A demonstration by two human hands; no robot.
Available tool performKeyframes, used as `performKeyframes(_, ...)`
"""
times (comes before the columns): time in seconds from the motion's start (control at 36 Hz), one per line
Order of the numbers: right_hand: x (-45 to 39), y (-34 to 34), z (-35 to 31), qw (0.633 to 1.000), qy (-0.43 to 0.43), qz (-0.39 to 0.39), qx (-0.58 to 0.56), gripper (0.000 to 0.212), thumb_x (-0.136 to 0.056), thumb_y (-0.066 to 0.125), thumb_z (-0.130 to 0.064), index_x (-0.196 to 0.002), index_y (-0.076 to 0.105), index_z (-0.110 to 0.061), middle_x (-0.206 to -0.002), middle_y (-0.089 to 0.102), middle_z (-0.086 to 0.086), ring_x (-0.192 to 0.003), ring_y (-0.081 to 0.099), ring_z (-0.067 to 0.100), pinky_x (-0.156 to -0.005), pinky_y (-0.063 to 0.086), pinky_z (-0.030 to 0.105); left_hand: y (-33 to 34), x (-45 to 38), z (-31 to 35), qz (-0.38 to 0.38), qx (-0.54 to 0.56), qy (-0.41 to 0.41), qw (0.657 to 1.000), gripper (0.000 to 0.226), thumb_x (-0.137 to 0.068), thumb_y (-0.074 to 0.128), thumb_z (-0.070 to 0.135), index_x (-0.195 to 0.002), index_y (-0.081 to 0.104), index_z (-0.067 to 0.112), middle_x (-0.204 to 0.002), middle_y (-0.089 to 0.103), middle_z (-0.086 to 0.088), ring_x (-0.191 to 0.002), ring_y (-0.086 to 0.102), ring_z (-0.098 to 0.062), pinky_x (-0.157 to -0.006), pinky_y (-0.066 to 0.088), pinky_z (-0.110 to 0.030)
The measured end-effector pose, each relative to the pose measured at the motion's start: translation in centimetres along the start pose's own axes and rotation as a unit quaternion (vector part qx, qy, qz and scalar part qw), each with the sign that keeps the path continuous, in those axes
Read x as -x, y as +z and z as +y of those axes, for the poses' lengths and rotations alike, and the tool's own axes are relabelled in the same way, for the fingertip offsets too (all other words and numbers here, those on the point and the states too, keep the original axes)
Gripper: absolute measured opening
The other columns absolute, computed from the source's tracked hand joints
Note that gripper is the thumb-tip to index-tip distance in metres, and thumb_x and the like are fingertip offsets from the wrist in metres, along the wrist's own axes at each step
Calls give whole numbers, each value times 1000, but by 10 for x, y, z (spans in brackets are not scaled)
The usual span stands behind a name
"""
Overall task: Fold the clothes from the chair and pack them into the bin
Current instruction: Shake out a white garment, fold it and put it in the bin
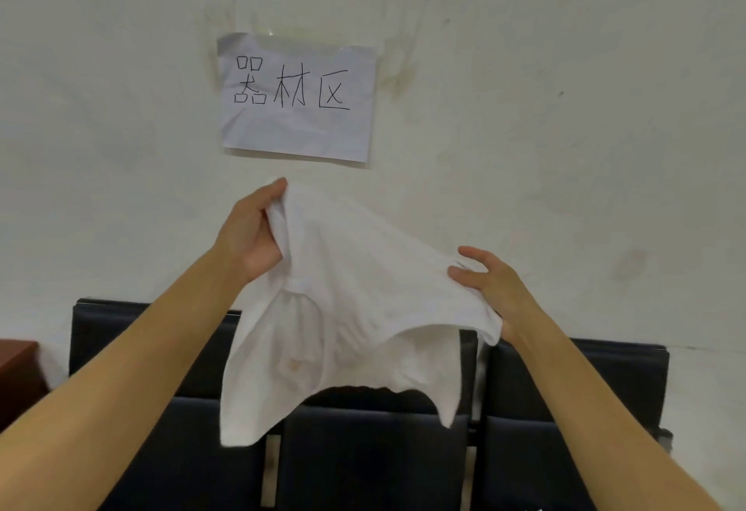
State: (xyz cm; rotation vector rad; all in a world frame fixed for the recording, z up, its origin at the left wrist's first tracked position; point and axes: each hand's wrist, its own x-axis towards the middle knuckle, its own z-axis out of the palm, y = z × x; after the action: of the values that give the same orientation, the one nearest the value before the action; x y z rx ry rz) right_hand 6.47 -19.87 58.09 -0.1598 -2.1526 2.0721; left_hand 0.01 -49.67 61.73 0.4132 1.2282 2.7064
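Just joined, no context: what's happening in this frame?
A person holds a white garment up in the air with both bare hands, in front of a row of dark chairs against the wall. The left hand grips its upper edge; the right hand holds the other side with fingers spread loosely. The garment hangs unfolded. No bin is in view. A paper sign is taped to the wall above.

Handwritten paper sign (298, 97) on wall (565, 107)
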Motion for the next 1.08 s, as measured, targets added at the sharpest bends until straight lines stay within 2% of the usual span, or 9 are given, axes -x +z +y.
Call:
performKeyframes(0.08, 0, -3, -2, 997, -10, 16, 78, 43, -86, 69, -20, -125, 54, -26, -115, 61, 3, -95, 65, 20, -70, 54, 30, -5, -1, 10, 55, -57, 7, 997, 35, -92, 55, 17, -124, 56, 2, -121, 64, -14, -106, 65, -24, -84, 55, -35)
performKeyframes(0.22, 2, -5, -16, 992, -6, 38, 123, 28, -84, 70, -32, -108, 64, -19, -102, 67, 2, -83, 65, 20, -60, 51, 28, -20, -3, 21, 113, -158, 30, 981, 63, -85, 68, 18, -139, 37, 3, -123, 62, -10, -106, 64, -22, -94, 50, -38)
performKeyframes(0.33, 0, -9, -27, 998, 21, 9, 61, 24, -85, 67, -32, -103, 66, -16, -96, 69, 5, -79, 67, 20, -60, 53, 29, -24, 1, 24, 93, -217, 25, 971, 14, -89, 63, 18, -99, 58, 11, -101, 66, -5, -89, 65, -17, -78, 51, -30)
performKeyframes(0.47, -5, -12, -30, 991, 16, -89, -99, 35, -77, 66, -2, -110, 60, -13, -99, 67, 10, -83, 67, 22, -66, 59, 32, -32, 6, 29, 72, -212, -38, 974, 73, -85, 68, 21, -144, 30, 2, -125, 60, -8, -106, 64, -22, -79, 55, -34)
performKeyframes(0.58, -11, -10, -30, 991, -3, -74, -116, 41, -79, 55, 17, -108, 58, -13, -104, 60, 13, -89, 62, 26, -67, 59, 32, -32, 7, 24, 22, -197, -38, 979, 31, -82, 63, 7, -111, 53, 3, -110, 60, -14, -91, 65, -21, -75, 57, -30)
performKeyframes(0.69, -16, -14, -28, 992, -19, -40, -116, 42, -81, 53, 16, -108, 58, -16, -110, 59, 18, -89, 63, 28, -68, 59, 35, -37, 8, 22, 4, -109, -29, 994, 40, -74, 58, -2, -112, 49, 7, -116, 57, -17, -104, 61, -29, -92, 52, -36)
performKeyframes(0.89, -20, -2, -19, 997, -66, 31, 13, 37, -87, 47, 6, -102, 62, -24, -123, 57, 12, -105, 57, 32, -59, 50, 33, -29, 11, 15, 11, -17, 8, 1000, 39, -78, 35, -11, -110, 56, -4, -108, 65, -20, -102, 65, -32, -88, 54, -38)
performKeyframes(0.97, -24, 3, -18, 995, -78, 60, 25, 38, -89, 43, 6, -99, 62, -26, -125, 54, 9, -110, 54, 32, -63, 49, 34, -30, 9, 11, 50, 1, 32, 998, 37, -80, 36, -10, -110, 57, -7, -112, 63, -22, -106, 62, -35, -96, 49, -42)
performKeyframes(1.08, -28, 8, -19, 993, -76, 86, 20, 38, -93, 37, 4, -101, 61, -25, -117, 58, 7, -99, 56, 24, -70, 48, 34, -36, 4, 10, 58, 37, 60, 996, 11, -83, 54, -1, -91, 57, 5, -94, 61, -13, -94, 61, -28, -92, 52, -39)
